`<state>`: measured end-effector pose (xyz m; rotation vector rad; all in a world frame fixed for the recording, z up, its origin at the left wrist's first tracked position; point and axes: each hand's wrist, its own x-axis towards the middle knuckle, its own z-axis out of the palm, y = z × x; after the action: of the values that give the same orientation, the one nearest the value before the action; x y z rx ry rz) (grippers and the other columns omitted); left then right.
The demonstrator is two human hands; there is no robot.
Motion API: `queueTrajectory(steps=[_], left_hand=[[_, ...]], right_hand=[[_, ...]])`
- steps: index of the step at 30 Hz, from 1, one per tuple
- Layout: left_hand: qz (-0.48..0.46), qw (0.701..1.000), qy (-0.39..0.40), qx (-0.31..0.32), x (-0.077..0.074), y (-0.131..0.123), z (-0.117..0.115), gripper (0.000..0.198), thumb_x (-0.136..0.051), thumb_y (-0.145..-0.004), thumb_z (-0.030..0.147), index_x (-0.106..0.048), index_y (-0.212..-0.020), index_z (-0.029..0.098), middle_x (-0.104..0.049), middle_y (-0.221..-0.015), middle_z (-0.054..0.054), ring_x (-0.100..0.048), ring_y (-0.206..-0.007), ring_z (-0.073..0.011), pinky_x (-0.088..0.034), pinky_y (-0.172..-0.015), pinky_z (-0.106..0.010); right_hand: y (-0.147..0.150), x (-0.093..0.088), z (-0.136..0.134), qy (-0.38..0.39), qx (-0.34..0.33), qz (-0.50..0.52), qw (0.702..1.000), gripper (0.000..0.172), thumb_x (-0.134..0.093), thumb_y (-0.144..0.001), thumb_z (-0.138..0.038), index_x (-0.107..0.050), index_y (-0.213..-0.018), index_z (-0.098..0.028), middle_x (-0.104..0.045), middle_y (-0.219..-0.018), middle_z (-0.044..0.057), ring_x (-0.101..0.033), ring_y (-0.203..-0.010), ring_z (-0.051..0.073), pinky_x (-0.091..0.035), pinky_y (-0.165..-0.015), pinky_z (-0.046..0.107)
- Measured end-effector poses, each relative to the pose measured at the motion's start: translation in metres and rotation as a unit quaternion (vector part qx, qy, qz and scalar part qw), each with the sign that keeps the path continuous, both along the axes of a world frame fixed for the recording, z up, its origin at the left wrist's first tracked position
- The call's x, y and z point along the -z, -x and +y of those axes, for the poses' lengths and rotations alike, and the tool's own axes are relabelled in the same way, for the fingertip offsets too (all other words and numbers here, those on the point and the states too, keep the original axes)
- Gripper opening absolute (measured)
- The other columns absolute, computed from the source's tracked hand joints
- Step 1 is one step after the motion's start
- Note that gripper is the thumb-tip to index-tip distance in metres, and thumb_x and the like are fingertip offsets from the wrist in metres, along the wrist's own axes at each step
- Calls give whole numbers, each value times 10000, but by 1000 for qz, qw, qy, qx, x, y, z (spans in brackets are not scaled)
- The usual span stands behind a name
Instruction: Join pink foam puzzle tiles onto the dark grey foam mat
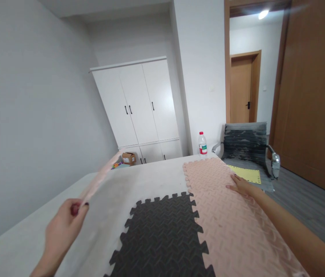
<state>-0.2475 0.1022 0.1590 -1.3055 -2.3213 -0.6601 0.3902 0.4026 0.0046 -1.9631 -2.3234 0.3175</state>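
Note:
My left hand (64, 227) pinches the near corner of a pink foam mat tile (101, 177) and holds it raised, edge-on, above the white table (151, 177). My right hand (240, 184) lies flat with fingers spread on another pink foam tile (223, 215), which rests on the table's right side. A black foam tile (162, 234) with toothed edges is interlocked with that pink tile on its left, in front of me.
A plastic bottle (202, 143) stands at the table's far edge. A grey office chair (246, 146) with a yellow sheet (247, 175) on its seat is at the right. A white wardrobe (139, 107), a cardboard box (128, 157) and wooden doors (312, 96) are behind.

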Motion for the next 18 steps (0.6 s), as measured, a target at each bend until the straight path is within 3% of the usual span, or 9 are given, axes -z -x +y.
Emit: queueTrajectory(steps=[3, 8, 13, 16, 18], left_hand=[[7, 989, 40, 139, -2, -35, 47, 280, -364, -835, 500, -397, -968, 256, -562, -879, 4, -564, -810, -161, -421, -703, -249], [46, 951, 159, 260, 36, -69, 114, 154, -442, -824, 322, -461, -938, 221, -555, -943, -21, -548, -847, -166, -408, -802, -304], [28, 931, 257, 257, 77, -73, 142, 220, -518, -864, 373, -552, -915, 162, -583, -889, -15, -552, -766, -136, -460, -735, -333], [23, 932, 268, 241, 86, -67, 147, 276, -513, -877, 418, -568, -942, 155, -596, -905, -21, -567, -797, -139, -480, -752, -345], [31, 934, 266, 237, 85, -65, 148, 285, -511, -878, 423, -568, -959, 156, -597, -933, -27, -569, -819, -144, -480, -773, -358]], right_hand=[[1, -2, -2, 5, 14, -1, 1000, 961, -343, -781, -747, -167, -1491, -123, -174, -1530, 134, -186, -1393, 287, -219, -1118, 409], [6, -11, -10, 13, 31, -11, 999, 942, -343, -767, -784, -188, -1491, -202, -172, -1534, 114, -237, -1371, 322, -260, -1086, 474], [10, -29, -21, 15, 36, -38, 999, 842, -380, -807, -713, -241, -1472, -217, -222, -1516, 134, -271, -1351, 345, -283, -1045, 559], [25, -50, -26, 5, 32, -56, 998, 739, -489, -815, -577, -327, -1433, -206, -238, -1502, 168, -254, -1341, 406, -244, -989, 681], [50, -64, -31, -9, -13, -54, 998, 698, -569, -791, -453, -365, -1411, -206, -229, -1505, 167, -258, -1340, 400, -220, -1004, 678]])
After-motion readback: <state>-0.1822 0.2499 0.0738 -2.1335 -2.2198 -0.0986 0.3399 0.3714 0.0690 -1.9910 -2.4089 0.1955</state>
